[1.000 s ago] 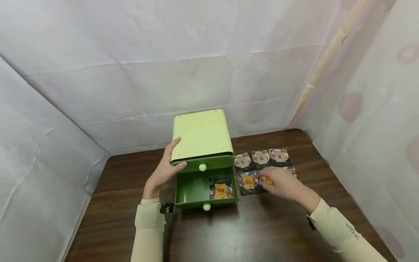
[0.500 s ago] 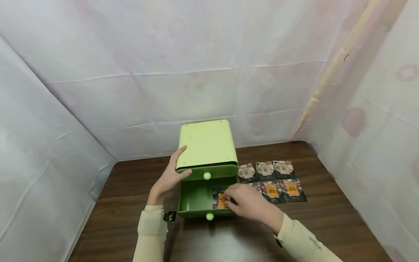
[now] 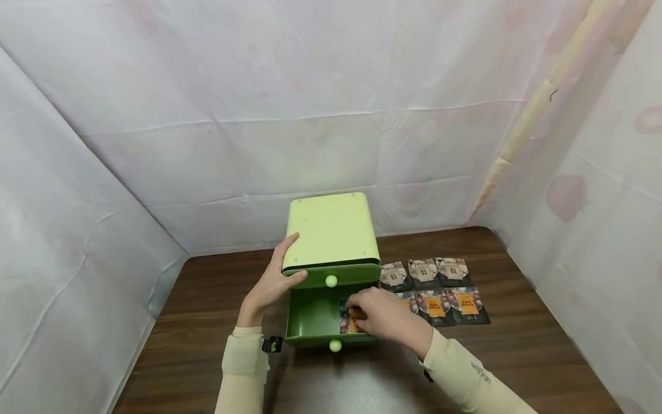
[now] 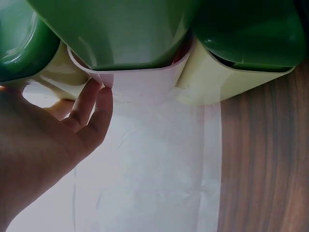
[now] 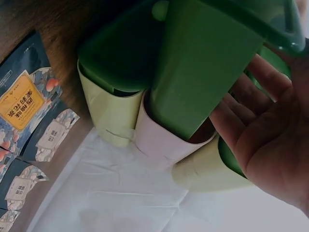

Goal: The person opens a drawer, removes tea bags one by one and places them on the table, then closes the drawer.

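A light-green box with two dark-green drawers stands on the table. Its upper drawer is in; its lower drawer is pulled out. My left hand grips the box's front left corner, thumb across the upper drawer's front, fingers along the side. My right hand reaches into the lower drawer's right side, thumb and fingers bent onto a dark tea sachet with an orange label. Part of that sachet is hidden under the hand. In the right wrist view, the fingertips disappear behind the drawer wall.
Right of the box lie two rows of sachets: pale-labelled ones behind, orange-labelled ones in front. The table is dark wood. White sheeting hangs close behind and on both sides.
My right hand has moved left from the front row of sachets into the lower drawer, over the sachet there. My left hand keeps its grip on the box. The head view has shifted slightly.
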### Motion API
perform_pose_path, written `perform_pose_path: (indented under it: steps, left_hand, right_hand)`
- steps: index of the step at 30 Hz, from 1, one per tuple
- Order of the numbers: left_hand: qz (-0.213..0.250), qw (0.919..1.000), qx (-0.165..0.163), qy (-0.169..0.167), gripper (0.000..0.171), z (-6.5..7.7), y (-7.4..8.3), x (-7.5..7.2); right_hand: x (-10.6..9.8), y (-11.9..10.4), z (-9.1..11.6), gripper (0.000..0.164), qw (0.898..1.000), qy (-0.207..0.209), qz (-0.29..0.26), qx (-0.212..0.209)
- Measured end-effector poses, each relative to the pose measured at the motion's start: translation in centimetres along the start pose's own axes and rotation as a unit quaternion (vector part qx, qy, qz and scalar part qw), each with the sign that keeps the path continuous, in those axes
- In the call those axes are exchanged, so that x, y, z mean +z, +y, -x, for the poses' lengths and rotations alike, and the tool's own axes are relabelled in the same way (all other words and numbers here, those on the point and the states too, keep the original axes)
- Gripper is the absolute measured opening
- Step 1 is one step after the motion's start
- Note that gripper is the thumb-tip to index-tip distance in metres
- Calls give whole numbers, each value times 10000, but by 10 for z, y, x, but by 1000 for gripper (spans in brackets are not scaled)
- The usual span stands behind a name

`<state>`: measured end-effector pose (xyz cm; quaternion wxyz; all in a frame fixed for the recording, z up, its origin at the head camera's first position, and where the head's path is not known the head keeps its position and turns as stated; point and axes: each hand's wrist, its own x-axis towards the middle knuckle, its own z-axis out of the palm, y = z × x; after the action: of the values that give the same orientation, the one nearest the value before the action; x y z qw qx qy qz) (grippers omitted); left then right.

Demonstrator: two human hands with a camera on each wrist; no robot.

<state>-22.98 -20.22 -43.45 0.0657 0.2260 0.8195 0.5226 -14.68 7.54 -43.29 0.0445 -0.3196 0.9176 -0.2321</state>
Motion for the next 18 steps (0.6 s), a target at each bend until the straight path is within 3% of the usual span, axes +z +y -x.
perform_pose_path:
  steps: [7,18]
  left_hand:
    - [102,9999,-42,-131,83,7,36,-3]
    - [73,9999,-29,-106,82,8,40,-2]
  right_hand:
    - [-1,0,-7,35,9989,-416,-60,191]
    - [-3,-4,-17,45,9924,-1053,499,385]
